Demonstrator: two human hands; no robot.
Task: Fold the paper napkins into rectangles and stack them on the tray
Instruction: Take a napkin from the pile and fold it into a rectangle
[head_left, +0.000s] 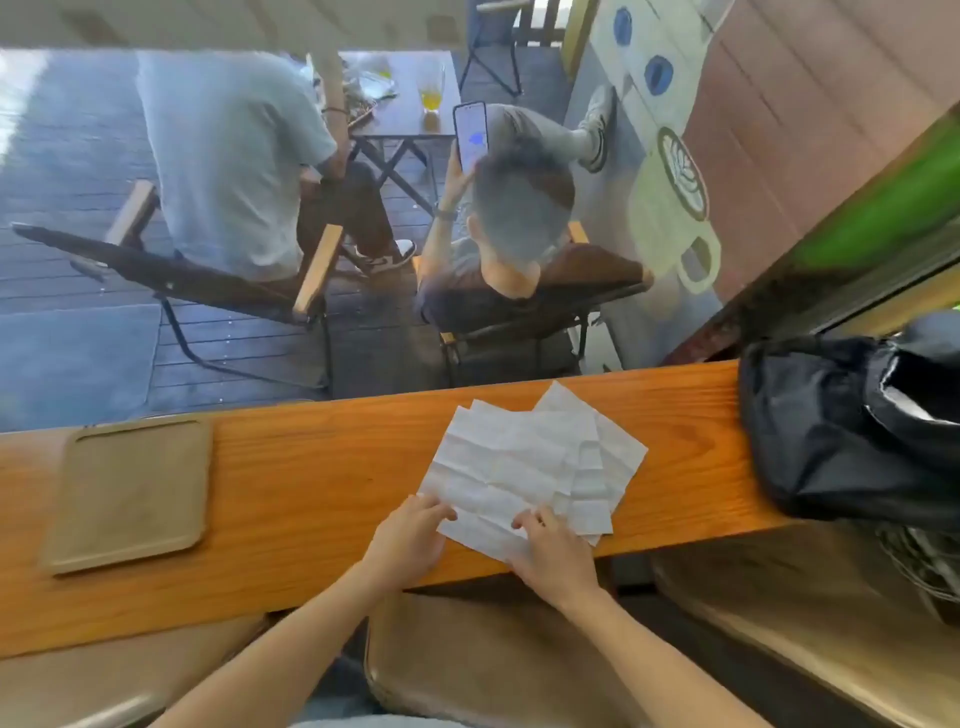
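Several unfolded white paper napkins (524, 462) lie in a loose, overlapping pile on a long wooden counter (322, 467), towards its right half and reaching the near edge. The top sheet is creased into a grid and sits at a slant, one corner overhanging the near edge slightly. The left hand (408, 540) rests on the near left edge of that sheet, fingers curled onto the paper; the right hand (553, 553) meets the near corner, fingertips bent as if pinching it, though whether either hand has the edge lifted cannot be told. Well apart, towards the left end of the counter, sits a brown tray (127, 493) with nothing folded on it, so the task looks barely begun. A black bag (852, 426) sits at the right end. Beyond a window, two people sit on chairs. To fold well, separate only the top sheet, carry the near edge to the far edge, match the corners, then press along an existing crease.
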